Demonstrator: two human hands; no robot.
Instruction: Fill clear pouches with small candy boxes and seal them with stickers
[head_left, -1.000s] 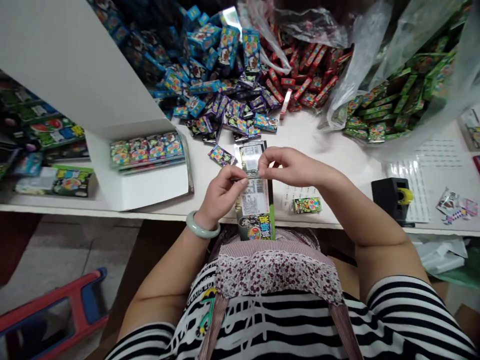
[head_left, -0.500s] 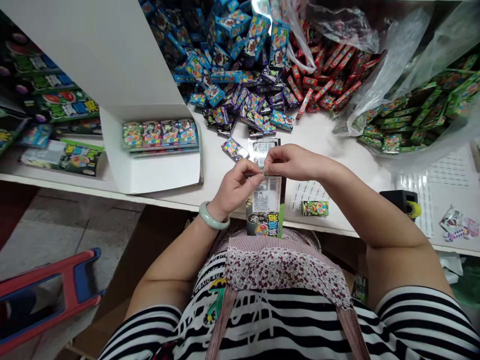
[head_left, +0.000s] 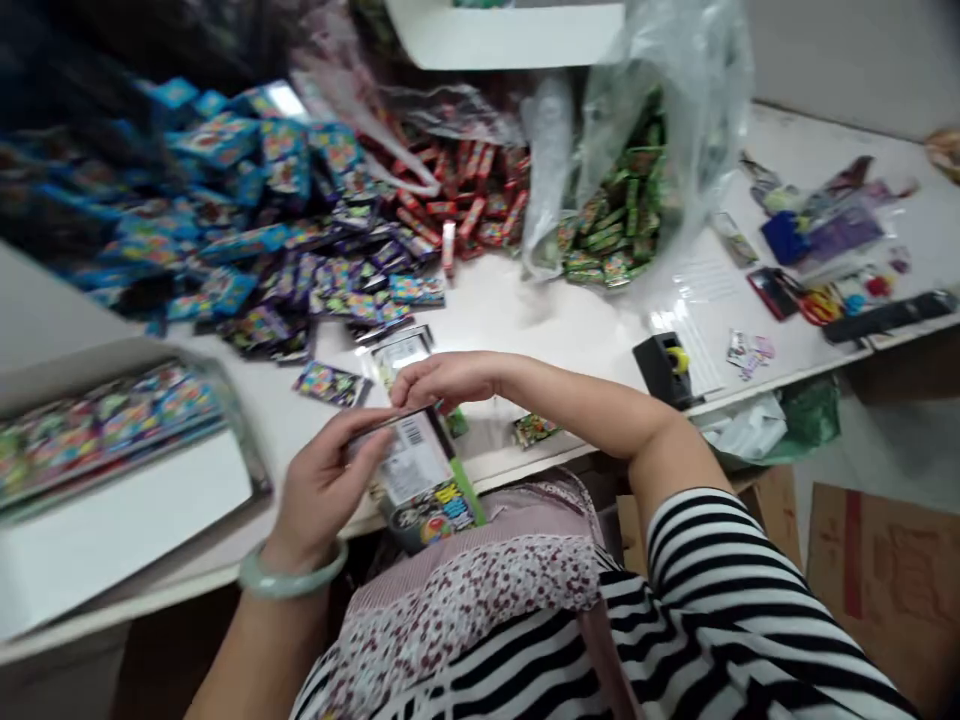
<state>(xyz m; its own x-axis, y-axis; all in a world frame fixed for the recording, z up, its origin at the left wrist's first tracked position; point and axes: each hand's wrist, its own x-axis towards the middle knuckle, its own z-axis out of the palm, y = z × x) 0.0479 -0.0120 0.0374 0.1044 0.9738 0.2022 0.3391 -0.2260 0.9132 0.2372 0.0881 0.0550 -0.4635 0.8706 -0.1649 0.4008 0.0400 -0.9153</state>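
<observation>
A flat printed candy bag [head_left: 427, 480], with a barcode label and a green side edge, is tilted over the table's front edge against the apron. My left hand [head_left: 322, 480], a pale bangle on its wrist, grips the bag's left side with the thumb on the label face. At the bag's top edge, my right hand [head_left: 446, 380] has its fingers curled closed; the fingertips are partly hidden there. Behind the hands lies a second similar bag [head_left: 401, 350]. A small purple candy packet [head_left: 330, 383] is left of it, and a green packet [head_left: 534, 430] sits under my right forearm.
Heaps of blue boxes [head_left: 217, 140], purple packets [head_left: 330, 285] and red boxes [head_left: 472, 195] cover the back. Green packets [head_left: 619, 220] fill a clear plastic bag. An open white box [head_left: 150, 510] holding packets stands left; a black tape dispenser [head_left: 664, 370] stands right.
The view has swung to the right, showing more of the table's right end. The bag has turned and come up off the table in my left hand, which now grips its side.
</observation>
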